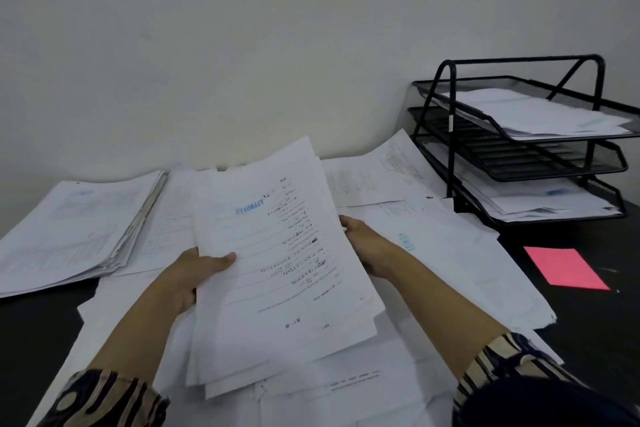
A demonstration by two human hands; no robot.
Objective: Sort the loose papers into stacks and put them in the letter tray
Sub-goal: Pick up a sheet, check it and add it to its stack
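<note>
Only one word can be read: "APPROVED", stamped in blue capitals on the top sheet (pixel 277 253) of the held bundle, upside down from where the person sits. The black printed lines below it are too blurred to make out. A second blue stamp on a loose sheet (pixel 450 253) to the right is illegible.

This is an office: a dark desk (pixel 588 322) against a plain pale wall (pixel 242 45) carries a black mesh three-tier letter tray (pixel 450 135), scattered printed papers (pixel 467 253), one stamped "APPROVED", and a pink note (pixel 564 269).
</note>
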